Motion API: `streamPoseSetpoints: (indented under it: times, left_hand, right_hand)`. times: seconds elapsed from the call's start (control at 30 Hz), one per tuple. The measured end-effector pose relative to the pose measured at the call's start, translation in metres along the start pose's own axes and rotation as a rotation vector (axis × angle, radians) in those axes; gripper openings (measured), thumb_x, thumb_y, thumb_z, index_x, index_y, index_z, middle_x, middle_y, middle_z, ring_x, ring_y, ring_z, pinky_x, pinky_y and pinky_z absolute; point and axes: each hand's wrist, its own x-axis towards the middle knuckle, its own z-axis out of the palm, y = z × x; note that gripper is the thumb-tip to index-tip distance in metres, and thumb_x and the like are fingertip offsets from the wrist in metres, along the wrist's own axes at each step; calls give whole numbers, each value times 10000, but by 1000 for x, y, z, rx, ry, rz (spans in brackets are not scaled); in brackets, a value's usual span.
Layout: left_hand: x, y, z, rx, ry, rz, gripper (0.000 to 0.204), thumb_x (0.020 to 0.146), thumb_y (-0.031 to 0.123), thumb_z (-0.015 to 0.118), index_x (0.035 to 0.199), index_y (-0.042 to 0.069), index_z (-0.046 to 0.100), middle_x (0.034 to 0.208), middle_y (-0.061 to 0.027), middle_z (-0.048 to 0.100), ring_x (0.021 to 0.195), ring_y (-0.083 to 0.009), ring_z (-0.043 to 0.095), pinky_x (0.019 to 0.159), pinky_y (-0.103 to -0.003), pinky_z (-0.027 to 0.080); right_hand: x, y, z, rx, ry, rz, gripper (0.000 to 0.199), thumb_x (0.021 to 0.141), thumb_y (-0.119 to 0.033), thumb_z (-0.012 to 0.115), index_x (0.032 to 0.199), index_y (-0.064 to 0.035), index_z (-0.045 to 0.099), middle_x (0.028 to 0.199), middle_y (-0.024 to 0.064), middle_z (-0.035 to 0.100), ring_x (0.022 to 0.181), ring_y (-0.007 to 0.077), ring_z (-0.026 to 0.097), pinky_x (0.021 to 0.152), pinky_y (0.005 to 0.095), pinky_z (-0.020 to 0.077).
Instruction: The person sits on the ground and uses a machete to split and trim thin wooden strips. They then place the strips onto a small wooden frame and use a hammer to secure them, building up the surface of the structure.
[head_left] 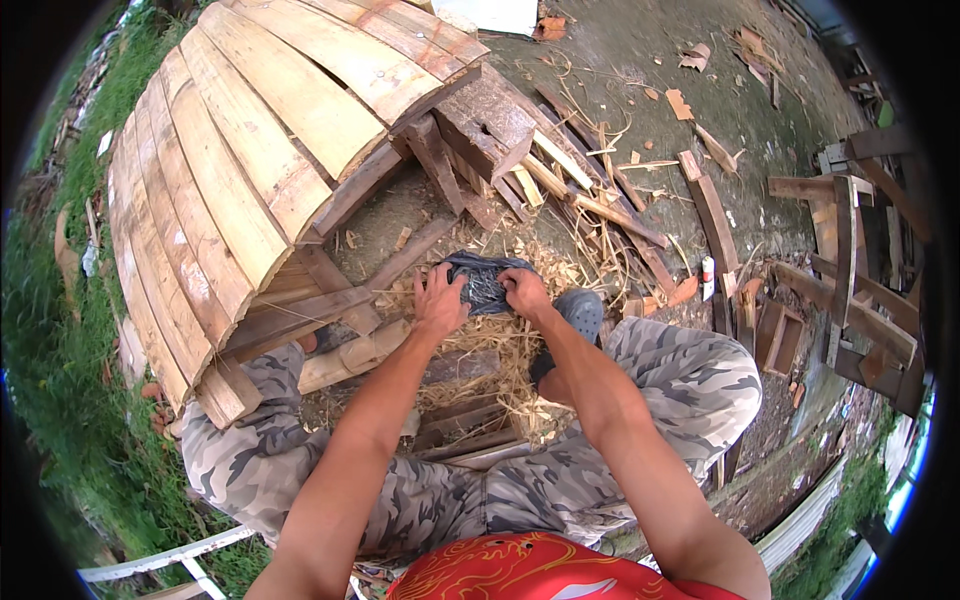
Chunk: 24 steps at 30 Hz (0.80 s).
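Note:
Between my two hands, low over the ground, is a crumpled black plastic bag (484, 278). My left hand (440, 301) grips its left edge, with the fingers bent and the thumb toward the plastic. The right edge is pinched by my right hand (524, 293), its fingers curled in. What the bag holds, if anything, is hidden. Pale wood shavings (500, 365) lie under and around the bag, close to my shoes.
A curved panel of nailed wooden slats (230, 130) stands on a frame at left. A thick wooden block (485, 130) and a heap of thin wood strips (600, 205) lie ahead. At right are a small white bottle (708, 278) and stacked wooden frames (845, 270).

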Motion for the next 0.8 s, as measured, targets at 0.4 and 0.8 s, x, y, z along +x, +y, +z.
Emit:
streamPoseSetpoints:
  times: [0.4,0.8]
  left_hand:
    - [-14,4,17,-114,50,-51,506,860,267,723,1346,196,605,1558,-131,321,1474,-299,254,1186,-553,183]
    - [-30,25,-1,-1,-202,-150,611,873,233,681,1451,151,503,1665,-149,146,1538,-304,157,1207,-575,170]
  right_hand:
    - [-8,-34,43,-331,160,-82,193,871,-201,633,977,-92,751,1128,138,631,1141,323,569,942,473,475]
    - [10,-40,66,-452,132,159,278,845,-250,664,1017,-37,710,1200,176,633,1172,338,583,959,457,500]
